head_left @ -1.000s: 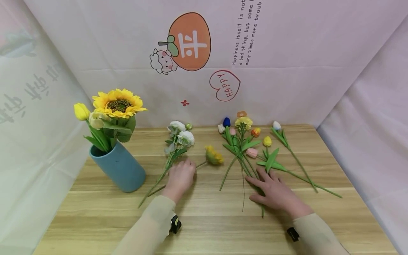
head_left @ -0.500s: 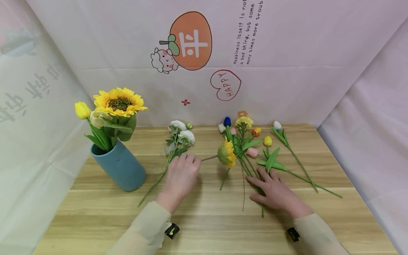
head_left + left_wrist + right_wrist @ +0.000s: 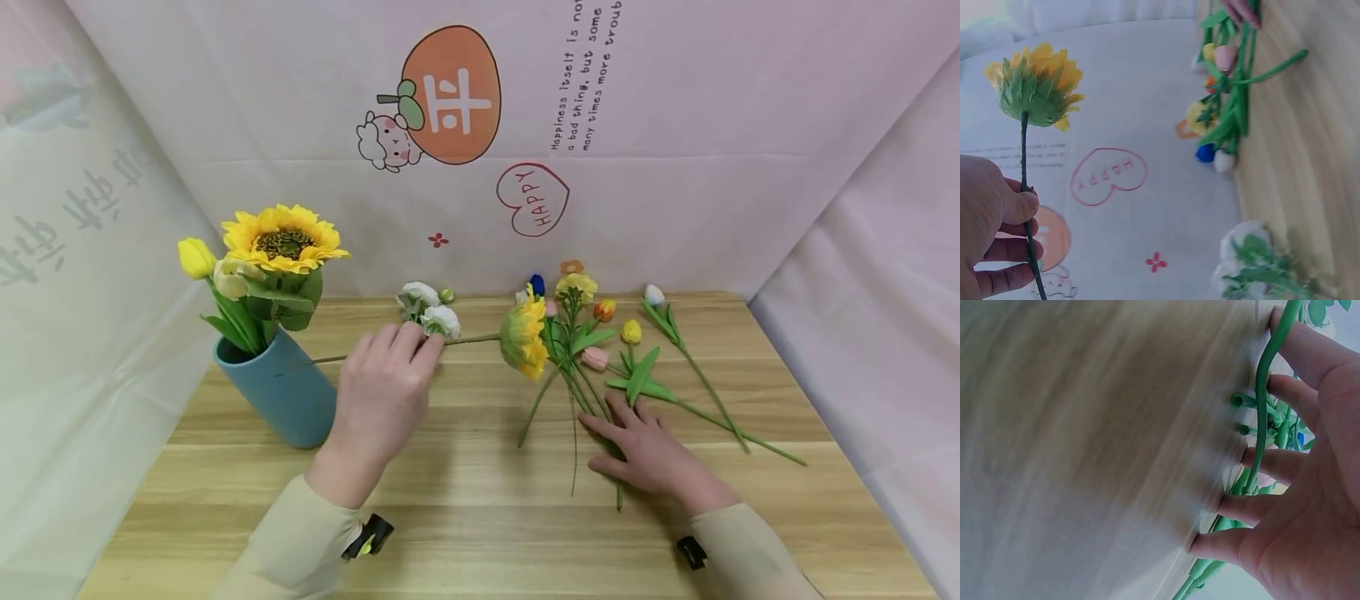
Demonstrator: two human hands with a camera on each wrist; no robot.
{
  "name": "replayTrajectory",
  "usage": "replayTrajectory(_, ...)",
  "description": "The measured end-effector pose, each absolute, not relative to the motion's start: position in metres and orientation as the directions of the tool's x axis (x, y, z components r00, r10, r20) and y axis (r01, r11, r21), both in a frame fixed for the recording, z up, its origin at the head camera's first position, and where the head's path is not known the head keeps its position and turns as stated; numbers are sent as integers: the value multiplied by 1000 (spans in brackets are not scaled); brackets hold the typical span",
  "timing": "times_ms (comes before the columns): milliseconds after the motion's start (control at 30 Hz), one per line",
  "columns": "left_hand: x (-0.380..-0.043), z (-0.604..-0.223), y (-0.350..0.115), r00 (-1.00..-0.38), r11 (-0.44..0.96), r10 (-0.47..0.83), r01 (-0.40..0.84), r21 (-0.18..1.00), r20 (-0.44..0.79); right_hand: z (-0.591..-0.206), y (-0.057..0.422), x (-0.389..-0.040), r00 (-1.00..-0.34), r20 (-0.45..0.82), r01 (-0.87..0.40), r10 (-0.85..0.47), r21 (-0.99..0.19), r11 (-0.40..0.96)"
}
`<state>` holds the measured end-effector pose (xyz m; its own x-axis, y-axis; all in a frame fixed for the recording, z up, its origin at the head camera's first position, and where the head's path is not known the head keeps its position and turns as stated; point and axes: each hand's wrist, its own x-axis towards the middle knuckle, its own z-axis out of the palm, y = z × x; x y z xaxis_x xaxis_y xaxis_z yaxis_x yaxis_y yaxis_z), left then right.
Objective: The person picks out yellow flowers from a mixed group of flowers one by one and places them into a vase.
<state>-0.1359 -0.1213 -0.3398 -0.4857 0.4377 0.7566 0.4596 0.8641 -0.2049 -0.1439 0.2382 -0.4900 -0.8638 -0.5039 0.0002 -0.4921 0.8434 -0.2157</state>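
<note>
My left hand [image 3: 381, 393] pinches the stem of a sunflower [image 3: 522, 333] and holds it above the table, its yellow head to the right. In the left wrist view, thumb and fingers curl round the dark stem, and the green back of the sunflower [image 3: 1034, 94] shows. A blue vase [image 3: 281, 396] leans left of that hand, bearing another sunflower [image 3: 283, 243], a yellow tulip [image 3: 197, 258] and a pale bloom [image 3: 234, 279]. My right hand [image 3: 651, 454] rests with fingers spread over flower stems; in the right wrist view, a green stem [image 3: 1262, 406] passes beneath the palm.
White flowers [image 3: 438, 321] lie behind my left hand. Tulips in several colours, such as a pink tulip [image 3: 595, 358] and a white tulip [image 3: 654, 296], lie about the right hand with a yellow flower [image 3: 576, 288]. Printed cloth [image 3: 637, 217] hangs behind the wooden table [image 3: 480, 533].
My left hand has lifted the sunflower off the table and drawn back left towards the vase. The flower's head has risen and swung to point right. The right hand stays put.
</note>
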Motion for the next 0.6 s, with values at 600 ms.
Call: replayTrajectory(600, -139, -311, -154, -371, 892, 274, 442, -91, 887, -488, 237, -143, -867, -6, -483, -498, -232, 844)
